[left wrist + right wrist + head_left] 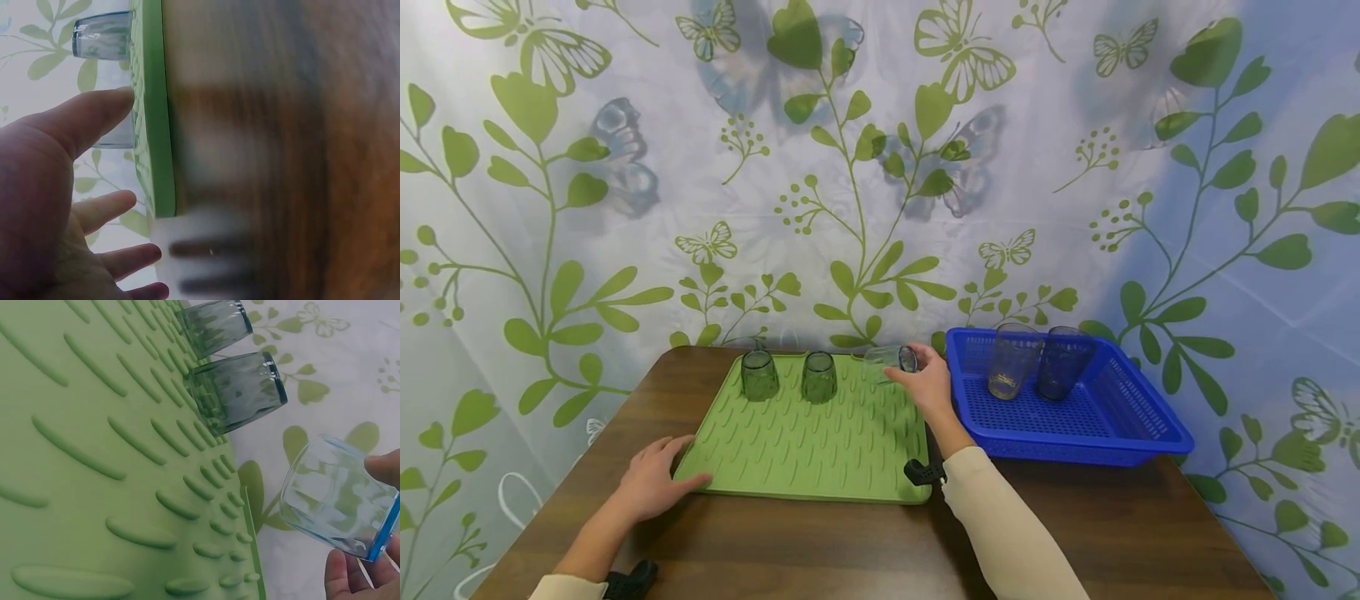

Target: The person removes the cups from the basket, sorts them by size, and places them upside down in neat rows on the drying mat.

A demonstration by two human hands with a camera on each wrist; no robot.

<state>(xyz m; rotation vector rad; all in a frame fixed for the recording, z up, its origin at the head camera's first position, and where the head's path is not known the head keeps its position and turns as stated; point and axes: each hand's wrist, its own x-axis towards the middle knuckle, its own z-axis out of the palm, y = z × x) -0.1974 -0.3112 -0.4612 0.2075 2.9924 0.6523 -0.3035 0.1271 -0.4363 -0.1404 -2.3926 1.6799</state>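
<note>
My right hand [931, 385] pinches a clear drinking glass [331, 494] near its thick, bluish base. The glass lies tipped on its side above the back right of a green ridged mat [812, 442], with its mouth toward the left. Thumb and fingertips grip it from opposite sides in the right wrist view. Two smoky grey glasses, a left one [760, 379] and a right one [818, 379], stand upside down along the mat's back edge. At the mat's front left corner, my left hand [657, 479] has its fingers spread, the thumb by the mat's edge.
Right of the mat stands a blue plastic basket [1075, 448] holding a tall clear glass [1011, 367] and a tall dark glass [1062, 367]. Mat and basket rest on a brown wooden table [820, 546]. Behind it hangs a leaf-and-butterfly-patterned curtain [880, 192].
</note>
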